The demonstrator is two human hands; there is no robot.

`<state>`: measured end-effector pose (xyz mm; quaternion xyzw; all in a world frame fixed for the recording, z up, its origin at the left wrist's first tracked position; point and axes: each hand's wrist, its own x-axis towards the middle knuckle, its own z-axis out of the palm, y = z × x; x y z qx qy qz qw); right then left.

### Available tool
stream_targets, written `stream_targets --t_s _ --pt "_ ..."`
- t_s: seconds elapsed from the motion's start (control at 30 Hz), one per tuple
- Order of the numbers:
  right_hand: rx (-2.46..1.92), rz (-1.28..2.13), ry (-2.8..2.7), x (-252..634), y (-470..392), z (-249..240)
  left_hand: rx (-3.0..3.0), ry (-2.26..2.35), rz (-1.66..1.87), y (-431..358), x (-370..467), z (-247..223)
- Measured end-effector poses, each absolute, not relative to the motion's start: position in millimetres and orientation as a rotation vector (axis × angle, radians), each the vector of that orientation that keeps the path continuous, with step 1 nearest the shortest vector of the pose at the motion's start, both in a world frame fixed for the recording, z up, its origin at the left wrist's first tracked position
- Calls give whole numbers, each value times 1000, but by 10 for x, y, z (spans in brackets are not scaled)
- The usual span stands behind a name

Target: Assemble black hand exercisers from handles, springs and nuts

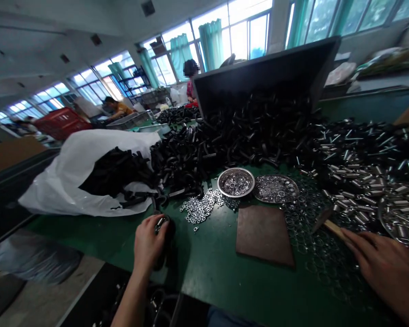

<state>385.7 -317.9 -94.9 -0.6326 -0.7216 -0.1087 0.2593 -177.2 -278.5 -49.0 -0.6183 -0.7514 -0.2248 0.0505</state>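
Note:
My left hand (149, 240) is closed around a black curved part (170, 229) with a shiny metal piece showing between the fingers. Most of that part is hidden by the hand and shadow. At the right, my right hand (383, 263) grips the pale wooden handle of a hammer (334, 228), whose dark head hovers over or rests among small metal rings (301, 227); I cannot tell which. Between the hands lies a flat brown metal plate (264, 234). Small silver nuts or washers (202, 206) are scattered to the right of my left hand.
A steel bowl (236, 182) and a shallow dish (276, 188) hold small metal bits. Black parts (218, 141) spill from a tilted dark bin (262, 75). A white sack (71, 172) stands left; springs (364, 190) and bolts pile up right. Other people sit far back.

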Motion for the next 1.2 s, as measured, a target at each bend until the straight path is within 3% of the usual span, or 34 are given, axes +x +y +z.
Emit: stream_targets --t_s 0.1,0.27,0.4,0.57,0.77,0.83,0.9,1.0,1.1,1.17,1.2 --pt "-1622 -330 -2118 3787 -3077 -939 -2292 -1990 -750 -2129 -1076 -326" --pt "-1485 -268 -2161 3644 -2975 -863 -2545 -1718 -361 -805 -3 -257" --pt "-1468 -212 -2181 3647 -2935 -765 -2537 -1656 -193 -1 317 -274" --pt "-1629 -75 -2175 3719 -2840 -619 -2558 -1498 -40 440 348 -314" --pt "-1964 -106 -2147 3878 -2440 -343 -2577 -1361 -110 391 315 -259" --pt "-2134 -156 -2141 3934 -2276 -278 -2585 -1484 -339 240 282 -185" --pt "-2267 -160 -2163 3972 -2138 -250 -2620 -1776 -792 -6 214 -90" --pt "-2360 -93 -2184 4001 -2030 -273 -2604 -2277 -1816 -549 33 40" --pt "-2333 -47 -2214 4048 -2033 -349 -2185 -2534 -2848 -1177 -204 51" --pt "-2286 -72 -2218 4086 -2063 -405 -1867 -2587 -3147 -1539 -363 -48" --pt "-2251 -96 -2204 4093 -2085 -425 -1799 -2625 -3115 -1686 -437 -126"
